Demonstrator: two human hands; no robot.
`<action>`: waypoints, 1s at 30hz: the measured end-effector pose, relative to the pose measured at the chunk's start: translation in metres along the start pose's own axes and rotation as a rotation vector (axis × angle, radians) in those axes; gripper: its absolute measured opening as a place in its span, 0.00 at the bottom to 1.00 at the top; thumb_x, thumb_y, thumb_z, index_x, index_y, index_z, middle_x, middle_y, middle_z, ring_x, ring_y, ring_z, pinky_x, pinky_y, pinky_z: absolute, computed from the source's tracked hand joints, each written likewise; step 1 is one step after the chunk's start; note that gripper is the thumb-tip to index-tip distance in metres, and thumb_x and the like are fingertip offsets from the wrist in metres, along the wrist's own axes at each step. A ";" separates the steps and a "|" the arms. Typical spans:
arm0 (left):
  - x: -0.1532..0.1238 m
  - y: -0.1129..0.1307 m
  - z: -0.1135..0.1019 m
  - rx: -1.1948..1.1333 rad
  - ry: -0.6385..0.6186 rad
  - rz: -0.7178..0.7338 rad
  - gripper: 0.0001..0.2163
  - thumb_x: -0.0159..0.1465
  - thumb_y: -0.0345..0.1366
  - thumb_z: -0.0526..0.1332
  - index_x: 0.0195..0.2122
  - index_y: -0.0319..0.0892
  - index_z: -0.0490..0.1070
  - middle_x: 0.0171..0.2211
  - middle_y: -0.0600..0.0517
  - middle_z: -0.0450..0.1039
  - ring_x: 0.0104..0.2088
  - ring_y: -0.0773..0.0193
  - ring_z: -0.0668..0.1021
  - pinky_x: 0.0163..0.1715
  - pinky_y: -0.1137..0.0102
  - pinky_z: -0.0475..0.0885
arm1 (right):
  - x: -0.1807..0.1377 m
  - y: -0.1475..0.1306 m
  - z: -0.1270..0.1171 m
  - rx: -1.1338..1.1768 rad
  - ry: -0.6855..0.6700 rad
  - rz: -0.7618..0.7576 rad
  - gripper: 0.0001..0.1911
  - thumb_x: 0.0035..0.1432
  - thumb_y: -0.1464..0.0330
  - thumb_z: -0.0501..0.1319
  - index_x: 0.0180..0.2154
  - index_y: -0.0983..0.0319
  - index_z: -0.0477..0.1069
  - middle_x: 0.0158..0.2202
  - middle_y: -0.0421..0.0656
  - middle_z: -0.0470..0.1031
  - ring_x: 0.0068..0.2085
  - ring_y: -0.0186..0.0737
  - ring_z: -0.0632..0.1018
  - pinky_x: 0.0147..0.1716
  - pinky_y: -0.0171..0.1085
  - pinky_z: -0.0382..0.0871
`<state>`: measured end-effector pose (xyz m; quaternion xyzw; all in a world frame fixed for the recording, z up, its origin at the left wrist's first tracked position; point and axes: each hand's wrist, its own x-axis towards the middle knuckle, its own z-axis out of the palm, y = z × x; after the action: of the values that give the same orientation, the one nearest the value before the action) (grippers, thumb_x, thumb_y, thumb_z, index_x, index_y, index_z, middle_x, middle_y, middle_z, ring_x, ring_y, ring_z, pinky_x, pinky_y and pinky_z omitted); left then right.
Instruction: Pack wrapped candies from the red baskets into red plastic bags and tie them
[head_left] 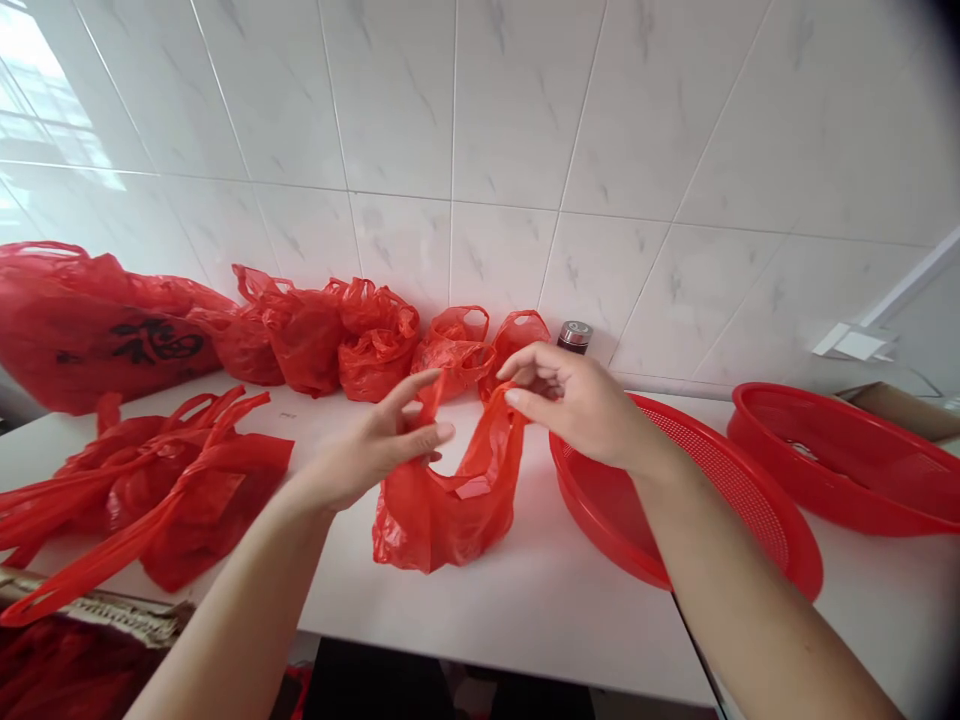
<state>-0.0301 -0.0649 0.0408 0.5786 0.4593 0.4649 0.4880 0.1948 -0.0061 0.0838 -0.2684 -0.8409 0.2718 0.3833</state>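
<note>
A small red plastic bag (442,510) lies on the white counter (540,590) in front of me, its two handles lifted. My left hand (382,440) pinches the left handle between thumb and fingers. My right hand (570,400) pinches the right handle, fingers curled over it. Both hands hover just above the counter, about a hand's width apart. What the bag contains is hidden.
Several filled red bags (352,340) line the tiled wall, a large printed one (97,330) at far left. Empty red bags (165,490) lie at front left. Two red mesh baskets (720,490) (847,450) sit on the right. A dark lidded jar (574,336) stands by the wall.
</note>
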 end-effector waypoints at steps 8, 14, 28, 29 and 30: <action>0.022 -0.004 0.018 0.175 -0.022 -0.149 0.14 0.61 0.47 0.59 0.27 0.43 0.63 0.23 0.59 0.54 0.22 0.71 0.60 0.21 0.75 0.63 | 0.020 0.007 0.048 0.136 0.009 -0.057 0.17 0.60 0.68 0.58 0.51 0.53 0.66 0.44 0.39 0.73 0.42 0.34 0.75 0.43 0.38 0.72; 0.020 -0.020 0.011 0.004 -0.001 -0.158 0.18 0.63 0.52 0.55 0.26 0.42 0.63 0.18 0.60 0.53 0.19 0.72 0.60 0.23 0.73 0.64 | -0.010 0.044 0.062 0.183 0.036 0.134 0.09 0.61 0.66 0.58 0.45 0.57 0.65 0.36 0.39 0.74 0.36 0.35 0.77 0.38 0.38 0.72; 0.011 -0.032 0.015 0.524 0.027 0.112 0.08 0.49 0.23 0.53 0.24 0.43 0.63 0.21 0.58 0.65 0.23 0.70 0.66 0.25 0.74 0.63 | -0.023 0.057 0.085 0.204 0.014 0.238 0.18 0.67 0.60 0.50 0.56 0.53 0.64 0.33 0.38 0.74 0.35 0.37 0.75 0.37 0.38 0.70; 0.012 -0.037 0.016 0.584 0.119 0.152 0.09 0.48 0.22 0.51 0.24 0.43 0.62 0.21 0.59 0.64 0.22 0.70 0.65 0.24 0.74 0.61 | -0.024 0.063 0.089 0.234 -0.004 0.261 0.18 0.66 0.60 0.50 0.56 0.53 0.64 0.32 0.38 0.73 0.32 0.37 0.74 0.35 0.38 0.70; 0.012 -0.042 0.018 0.618 0.196 0.202 0.09 0.48 0.21 0.50 0.24 0.43 0.61 0.22 0.58 0.64 0.22 0.70 0.65 0.23 0.74 0.61 | -0.025 0.067 0.093 0.285 -0.032 0.276 0.18 0.66 0.60 0.51 0.56 0.53 0.64 0.31 0.37 0.72 0.31 0.36 0.74 0.34 0.37 0.69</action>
<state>-0.0137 -0.0510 -0.0015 0.6941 0.5636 0.4033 0.1946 0.1516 0.0014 -0.0257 -0.3199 -0.7550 0.4425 0.3631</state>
